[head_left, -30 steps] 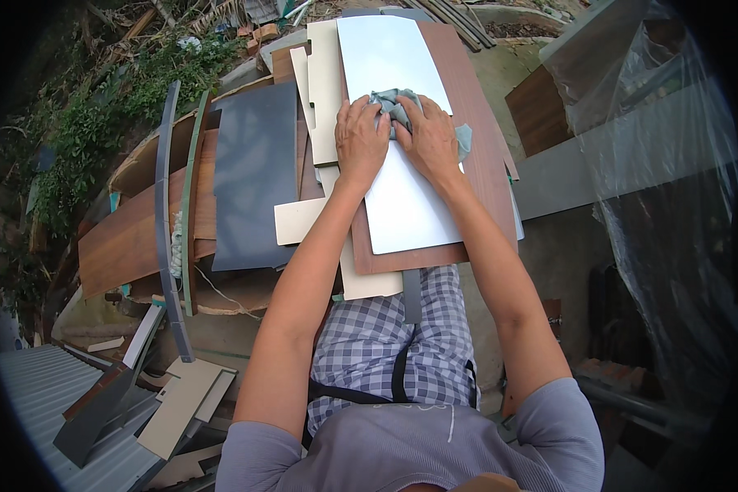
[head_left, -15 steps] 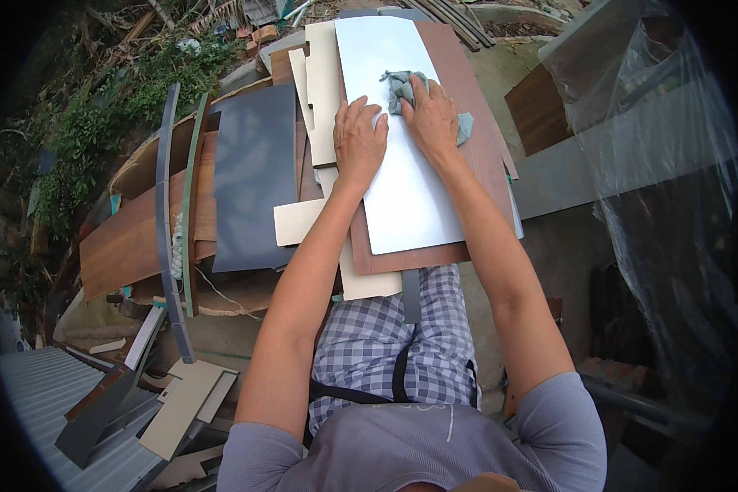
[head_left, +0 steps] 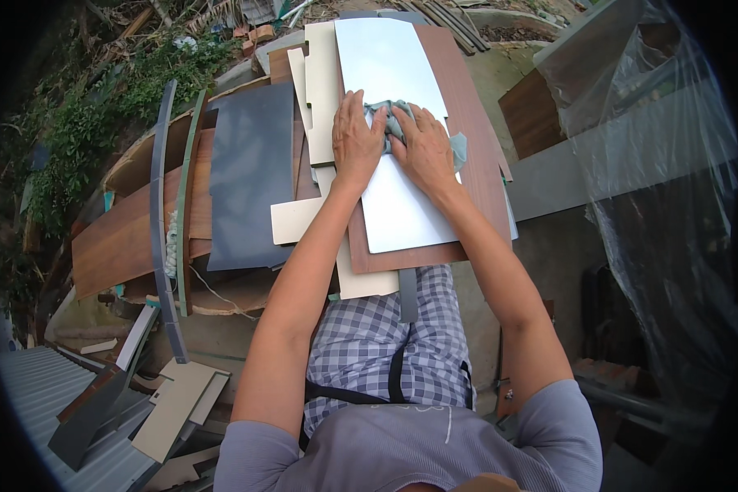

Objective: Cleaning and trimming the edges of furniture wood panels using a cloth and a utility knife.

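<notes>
The grey-green cloth [head_left: 394, 125] lies bunched in the upper middle of the frame, on top of a glossy white panel [head_left: 406, 217]; the right hand [head_left: 428, 152] presses down on it, its fingers bent over the folds and the cloth caught between them and the thumb; a loose flap of similar colour shows at that hand's outer edge, though I cannot tell whether it joins the bunched part; the left hand [head_left: 357, 146] lies just beside the cloth, laid out flat with its fingers nearly straight and close together, its thumb reaching to the folds; the white panel rests on a larger reddish-brown panel [head_left: 477, 221], which shows along its right side and lower edge; cream panels [head_left: 324, 98] with notched edges stick out to the left of these, and a narrow grey strip [head_left: 407, 295] juts from below the stack over the person's checked trousers [head_left: 369, 328]; left of centre lies a dark grey panel [head_left: 254, 176], with a green-edged strip [head_left: 187, 213] and a long dark strip [head_left: 158, 221] standing beside it; farther out, green plants [head_left: 111, 115] fill the upper left of the frame, corrugated sheeting [head_left: 37, 389] and cream offcuts [head_left: 176, 402] lie at the lower left, and a clear plastic sheet [head_left: 656, 197] hangs down the right side.
</notes>
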Motion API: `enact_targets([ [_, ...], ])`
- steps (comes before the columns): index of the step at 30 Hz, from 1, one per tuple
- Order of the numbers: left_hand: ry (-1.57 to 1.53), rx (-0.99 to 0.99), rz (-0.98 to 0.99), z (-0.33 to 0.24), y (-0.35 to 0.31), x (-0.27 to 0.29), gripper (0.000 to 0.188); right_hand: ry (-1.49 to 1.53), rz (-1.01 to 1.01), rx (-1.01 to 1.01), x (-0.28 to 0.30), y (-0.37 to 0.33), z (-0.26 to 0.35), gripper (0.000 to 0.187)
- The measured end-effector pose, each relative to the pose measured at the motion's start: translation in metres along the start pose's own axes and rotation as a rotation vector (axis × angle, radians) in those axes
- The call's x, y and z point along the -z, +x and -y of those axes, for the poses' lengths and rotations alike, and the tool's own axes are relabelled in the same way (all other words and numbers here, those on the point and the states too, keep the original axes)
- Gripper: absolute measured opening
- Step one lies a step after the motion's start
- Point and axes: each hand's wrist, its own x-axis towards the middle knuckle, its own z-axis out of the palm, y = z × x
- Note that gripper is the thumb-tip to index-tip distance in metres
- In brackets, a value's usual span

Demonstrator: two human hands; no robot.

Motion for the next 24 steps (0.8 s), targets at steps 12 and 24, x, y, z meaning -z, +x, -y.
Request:
enact_targets([
  [12,-0.027,0.044,0.091,-0.003,0.002,0.008,0.067,0.013,0.01,0.125,-0.057,0.095,0.001,0.043],
  [24,0.026,0.073,0.219,-0.012,0.002,0.009,0.073,-0.011,-0.134,-0.073,-0.091,0.208,-0.084,0.04],
])
